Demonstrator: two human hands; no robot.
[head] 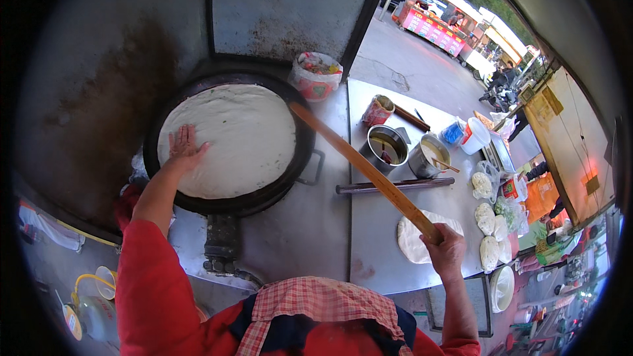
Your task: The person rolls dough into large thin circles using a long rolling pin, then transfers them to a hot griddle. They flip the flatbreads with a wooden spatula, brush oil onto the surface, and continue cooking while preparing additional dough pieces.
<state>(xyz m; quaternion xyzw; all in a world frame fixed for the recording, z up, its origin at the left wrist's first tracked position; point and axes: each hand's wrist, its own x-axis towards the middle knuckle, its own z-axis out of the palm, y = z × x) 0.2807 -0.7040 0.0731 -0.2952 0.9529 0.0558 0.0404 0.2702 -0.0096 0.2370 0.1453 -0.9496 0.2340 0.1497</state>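
A large round sheet of pale dough (237,133) with green flecks fills most of a black round griddle pan (301,158). My left hand (185,147) lies palm down on the dough's left part, fingers apart, gripping nothing. A long flat wooden stick (361,163) is held at its lower end by my right hand (447,249). It slants up to the left, and its far tip overlaps the pan's right rim in view; whether it touches cannot be told. Behind my right hand, a flattened piece of dough (413,240) rests on the metal worktop (376,237).
A dark rolling pin (395,186) lies below two metal pots, one with dark liquid (376,160), one with a pale mixture (419,160). Several dough balls (489,254) line the right edge. A lined bucket (316,81) stands behind the pan, whose side handle (316,170) juts right.
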